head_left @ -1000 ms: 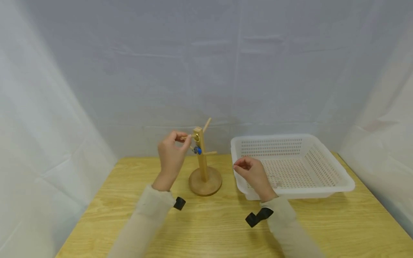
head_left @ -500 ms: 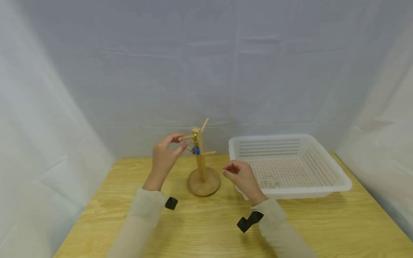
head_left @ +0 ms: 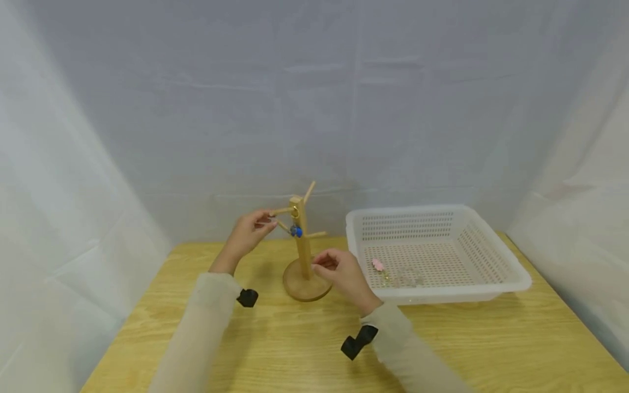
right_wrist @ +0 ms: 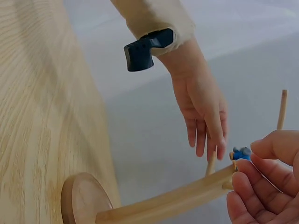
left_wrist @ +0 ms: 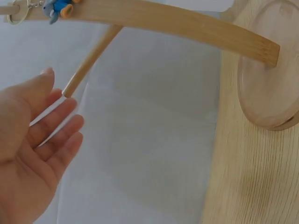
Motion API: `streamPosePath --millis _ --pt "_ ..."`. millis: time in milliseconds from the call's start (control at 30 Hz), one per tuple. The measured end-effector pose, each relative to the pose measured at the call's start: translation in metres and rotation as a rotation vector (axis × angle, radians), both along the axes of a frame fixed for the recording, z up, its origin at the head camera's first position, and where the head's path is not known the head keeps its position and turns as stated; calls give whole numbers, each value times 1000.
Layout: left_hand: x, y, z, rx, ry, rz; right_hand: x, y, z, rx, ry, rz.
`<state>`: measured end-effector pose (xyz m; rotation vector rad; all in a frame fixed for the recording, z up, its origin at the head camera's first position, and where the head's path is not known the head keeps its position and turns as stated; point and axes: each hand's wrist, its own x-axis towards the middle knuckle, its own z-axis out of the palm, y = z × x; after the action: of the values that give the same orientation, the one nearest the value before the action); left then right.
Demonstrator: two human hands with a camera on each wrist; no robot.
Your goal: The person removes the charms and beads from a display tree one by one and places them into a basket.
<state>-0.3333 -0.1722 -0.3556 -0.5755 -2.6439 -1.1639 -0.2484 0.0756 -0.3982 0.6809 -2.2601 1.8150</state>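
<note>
A wooden peg stand (head_left: 303, 254) with a round base stands on the table. From its upper peg (head_left: 282, 211), close to the post, hangs a keychain (head_left: 296, 231) with a blue figure, its metal ring round the peg. My left hand (head_left: 245, 234) is left of the post with relaxed fingers. In the left wrist view its fingertips lie right at the tip of a bare peg (left_wrist: 91, 60). My right hand (head_left: 344, 273), fingers loosely bent and holding nothing, is in front of the base on the right. In the right wrist view its thumb (right_wrist: 271, 147) overlaps the keychain's edge.
Right of the stand is a white perforated plastic basket (head_left: 472, 290). Inside lie a keychain with a pink charm (head_left: 378, 265) and a clear, ring-like item (head_left: 410, 277). A pale sheet (head_left: 314, 109) hangs behind the wooden table (head_left: 442, 338).
My left hand has let go at the upper peg and moved left and down. The right hand has moved left from the basket towards the stand, uncovering the pink keychain.
</note>
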Motion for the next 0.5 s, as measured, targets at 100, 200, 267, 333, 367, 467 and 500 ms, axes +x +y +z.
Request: streamPosePath --millis 100,200,267,333,367,467,500 --pt "-3 1 -2 -8 -21 -23 0 -4 -1 -3 55 18" --pt "-4 2 -3 -7 -33 -37 -1 -7 -1 -3 91 29" --pt "-5 3 -3 4 -45 -43 -2 -8 0 -2 77 30" --pt "-5 4 -4 24 -59 -51 -2 -9 2 2 36 24" --pt "-6 4 -4 39 -66 -54 -2 -10 2 5 20 19" --pt "-7 4 -7 89 -82 -59 -2 -10 3 14 -13 11" --pt "-7 4 -9 104 -84 -58 -2 -10 4 18 -18 8"
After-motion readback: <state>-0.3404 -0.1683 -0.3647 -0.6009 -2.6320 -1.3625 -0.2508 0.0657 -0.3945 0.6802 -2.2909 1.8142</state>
